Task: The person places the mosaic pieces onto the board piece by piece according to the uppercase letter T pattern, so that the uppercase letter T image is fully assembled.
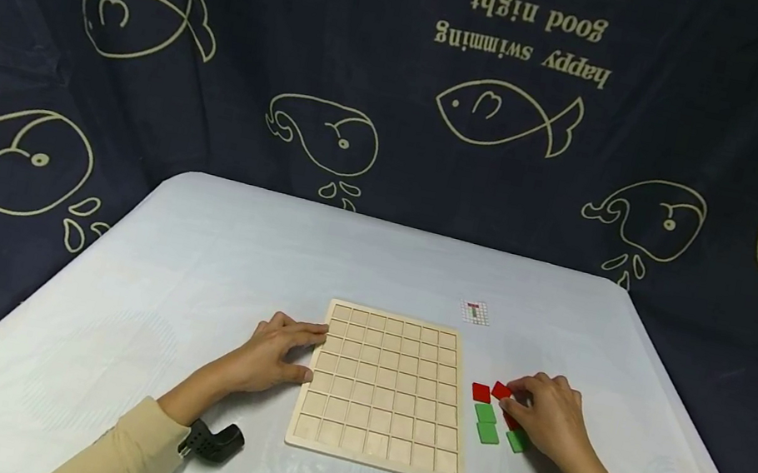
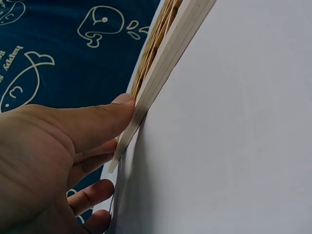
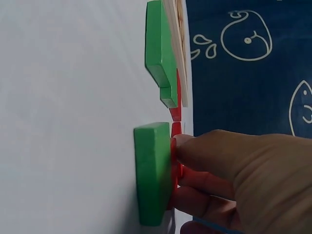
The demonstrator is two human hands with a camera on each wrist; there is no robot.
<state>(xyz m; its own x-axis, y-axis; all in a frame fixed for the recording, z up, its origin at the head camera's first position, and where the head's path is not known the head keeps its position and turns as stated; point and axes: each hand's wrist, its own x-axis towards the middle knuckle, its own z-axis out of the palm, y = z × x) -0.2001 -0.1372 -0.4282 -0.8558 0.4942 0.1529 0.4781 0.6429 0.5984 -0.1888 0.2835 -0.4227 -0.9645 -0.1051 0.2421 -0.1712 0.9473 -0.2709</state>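
A light wooden board [image 1: 386,386] with a grid of shallow square cells lies flat on the white table. My left hand [image 1: 274,355] rests at its left edge, the thumb and outstretched fingertips against the rim. To the board's right, my right hand [image 1: 549,414] pinches a red square tile [image 1: 501,391] between thumb and fingertips. A second red tile [image 1: 481,393] lies just left of it, and another red tile [image 1: 510,421] is partly hidden under that hand. Close by are green tiles [image 1: 487,433], one of them [image 3: 148,173] nearest the right wrist camera.
Beyond the board's far right corner lies a small gridded pattern card [image 1: 475,313] with a red and green T shape. A white cloth covers the table [image 1: 233,245]. Dark blue curtains [image 1: 409,64] with fish and whale drawings hang around its far side.
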